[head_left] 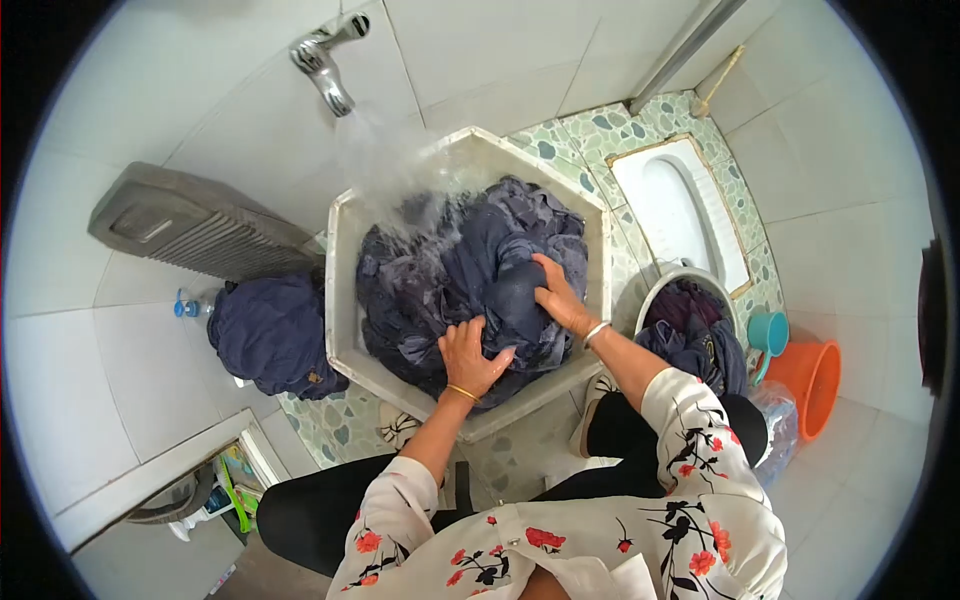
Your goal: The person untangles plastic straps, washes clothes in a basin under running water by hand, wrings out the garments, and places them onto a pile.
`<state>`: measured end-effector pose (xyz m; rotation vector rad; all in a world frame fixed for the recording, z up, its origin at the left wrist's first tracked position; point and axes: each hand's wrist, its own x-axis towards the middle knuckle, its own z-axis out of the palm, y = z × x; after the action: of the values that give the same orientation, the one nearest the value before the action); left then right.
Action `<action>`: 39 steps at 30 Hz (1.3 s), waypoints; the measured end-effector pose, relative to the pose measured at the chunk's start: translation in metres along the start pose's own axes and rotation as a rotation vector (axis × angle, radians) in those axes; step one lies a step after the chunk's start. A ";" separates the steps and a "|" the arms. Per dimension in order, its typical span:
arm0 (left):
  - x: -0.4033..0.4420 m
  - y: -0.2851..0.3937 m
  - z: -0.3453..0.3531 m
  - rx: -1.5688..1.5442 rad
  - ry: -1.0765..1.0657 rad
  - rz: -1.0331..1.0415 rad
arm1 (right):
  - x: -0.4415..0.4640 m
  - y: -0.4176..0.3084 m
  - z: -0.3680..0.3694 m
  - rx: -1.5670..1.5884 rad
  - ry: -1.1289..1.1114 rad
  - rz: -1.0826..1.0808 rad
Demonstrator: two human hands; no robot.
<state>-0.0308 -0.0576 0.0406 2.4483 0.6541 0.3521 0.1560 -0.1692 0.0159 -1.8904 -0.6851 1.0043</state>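
Note:
Dark navy wet clothes (425,310) fill a large pale angular tub (345,290). Water pours onto them from a chrome tap (325,70) on the wall. My left hand (475,357) lies on the clothes near the tub's front side, thumb stretched out and apart from the fingers, holding nothing I can see. A bunched dark blue garment (515,295) bulges up at the middle right of the pile. My right hand (565,297) grips its right side, with the fingertips over the top. Part of that grip is hidden by the hand itself.
A grey ribbed washboard (170,225) leans at the left, above a navy clothes heap (270,335). To the right are a bucket of dark clothes (690,325), a squat toilet (680,205), a teal dipper (768,333) and an orange bucket (812,385).

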 end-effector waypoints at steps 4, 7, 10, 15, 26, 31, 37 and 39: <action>0.030 -0.023 0.025 -0.018 -0.012 -0.038 | 0.006 0.038 0.023 -0.310 0.461 -0.184; 0.061 -0.033 0.036 -0.001 -0.010 -0.046 | 0.031 0.037 0.023 -0.432 0.507 0.084; 0.090 -0.041 0.042 -0.020 -0.022 -0.045 | 0.056 0.042 0.012 -0.483 0.506 0.102; 0.119 -0.048 0.048 -0.059 -0.019 -0.055 | 0.087 0.054 -0.011 -0.604 0.495 -0.010; 0.121 -0.026 0.019 -0.081 -0.086 -0.365 | 0.117 -0.043 -0.072 -0.881 0.025 0.126; 0.043 0.002 0.007 0.066 -0.101 -0.167 | 0.136 -0.064 -0.011 -0.437 0.161 -0.352; -0.004 0.016 -0.013 0.164 -0.148 -0.015 | 0.081 -0.058 0.071 -0.766 0.149 -0.155; -0.016 0.014 -0.017 0.149 -0.164 0.004 | 0.060 -0.063 0.061 -0.719 0.142 -0.182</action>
<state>-0.0457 -0.0679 0.0605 2.5862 0.6240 0.1051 0.1314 -0.0668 0.0298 -2.4171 -1.2200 0.5257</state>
